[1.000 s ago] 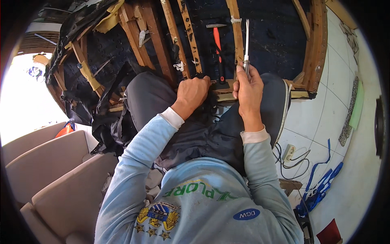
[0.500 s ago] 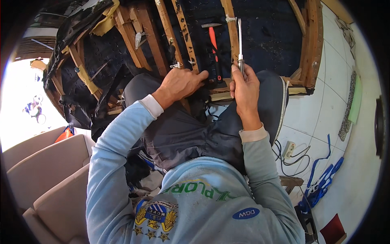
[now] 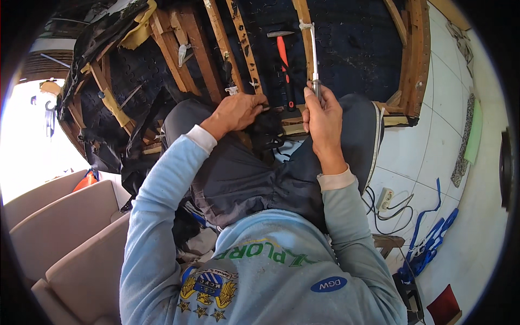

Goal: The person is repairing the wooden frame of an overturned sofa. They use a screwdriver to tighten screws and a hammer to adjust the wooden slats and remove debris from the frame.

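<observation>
My right hand [image 3: 325, 122] is wrapped round the handle of a screwdriver [image 3: 315, 54], its long metal shank pointing away beside a wooden slat [image 3: 307, 38]. My left hand [image 3: 237, 112] is closed, with thumb and fingers pinching dark black fabric [image 3: 265, 127] at the near edge of the wooden frame; part of the grip is hidden. Between the hands, a hammer [image 3: 283, 57] with a red and black handle lies with its head away from me. The stripped furniture frame [image 3: 414, 59] extends in front of my knees.
Torn black cloth [image 3: 143, 124] and yellow foam [image 3: 138, 30] hang from the frame's left side. Beige cushioned seats [image 3: 70, 206] stand at lower left. On the tiled floor [image 3: 411, 146] to the right are a power strip [image 3: 385, 199] with cables and blue straps [image 3: 430, 244].
My left hand has drawn slightly left and its fingers have closed in, with black fabric now showing beneath them. The screwdriver in my right hand has shifted slightly left, its shank now over the slat.
</observation>
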